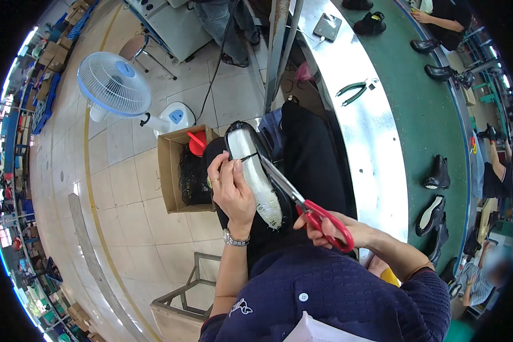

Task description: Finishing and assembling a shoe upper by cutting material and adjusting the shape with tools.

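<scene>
Across my lap lies a black shoe with its pale, unfinished underside (259,185) turned up. A thin black strap (249,157) crosses that underside near its upper half. My left hand (233,194) is closed on the shoe's left side, its fingertips at the strap. Red-handled scissors (314,212) are gripped in my right hand (345,228), with fingers through the handle. The scissor tips reach the shoe's right edge beside the strap; I cannot tell whether they touch it.
Left of my knees stands a cardboard box (169,176) holding black scraps and a red scoop (196,143). Beyond it is a fan (114,84). Green-handled cutters (353,91) and a phone (328,27) lie on the metal ledge. Several black shoes sit on the green conveyor (407,122).
</scene>
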`<move>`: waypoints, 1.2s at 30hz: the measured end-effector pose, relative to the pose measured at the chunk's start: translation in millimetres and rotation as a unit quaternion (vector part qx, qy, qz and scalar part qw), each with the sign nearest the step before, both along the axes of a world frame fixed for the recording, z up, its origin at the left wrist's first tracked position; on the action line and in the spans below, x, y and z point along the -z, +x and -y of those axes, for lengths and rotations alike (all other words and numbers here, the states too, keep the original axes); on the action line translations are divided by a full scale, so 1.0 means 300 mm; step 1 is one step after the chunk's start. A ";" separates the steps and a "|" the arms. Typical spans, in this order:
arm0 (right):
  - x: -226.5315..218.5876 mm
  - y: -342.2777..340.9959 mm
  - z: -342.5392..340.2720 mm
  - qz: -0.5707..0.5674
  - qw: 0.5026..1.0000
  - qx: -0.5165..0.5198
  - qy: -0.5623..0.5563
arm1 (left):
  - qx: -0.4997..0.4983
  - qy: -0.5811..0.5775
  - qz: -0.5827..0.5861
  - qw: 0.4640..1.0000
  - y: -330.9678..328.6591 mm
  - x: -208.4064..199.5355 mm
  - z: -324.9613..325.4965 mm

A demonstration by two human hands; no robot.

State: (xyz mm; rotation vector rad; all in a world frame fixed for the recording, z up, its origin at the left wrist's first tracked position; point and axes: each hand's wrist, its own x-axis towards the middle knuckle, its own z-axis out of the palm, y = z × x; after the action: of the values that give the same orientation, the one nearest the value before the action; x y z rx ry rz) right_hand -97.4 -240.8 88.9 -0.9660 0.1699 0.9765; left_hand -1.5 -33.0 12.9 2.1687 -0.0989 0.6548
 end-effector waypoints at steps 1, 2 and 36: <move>-0.017 0.003 -0.020 -0.028 1.000 -0.003 -0.013 | 0.003 -0.001 -0.002 1.000 -0.002 0.003 -0.002; -0.026 0.006 -0.041 -0.055 0.998 -0.007 -0.026 | 0.002 0.000 0.002 1.000 -0.003 0.005 -0.004; 0.478 -0.002 0.557 0.174 0.524 0.288 -0.783 | -0.065 -0.096 0.372 0.921 0.028 -0.353 -0.069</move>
State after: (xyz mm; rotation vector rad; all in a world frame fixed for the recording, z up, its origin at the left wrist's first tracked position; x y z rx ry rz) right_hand -98.0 -407.7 -54.5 -2.4954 1.0846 -0.3479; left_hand 7.0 -12.3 118.7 1.6441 -0.2786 1.4772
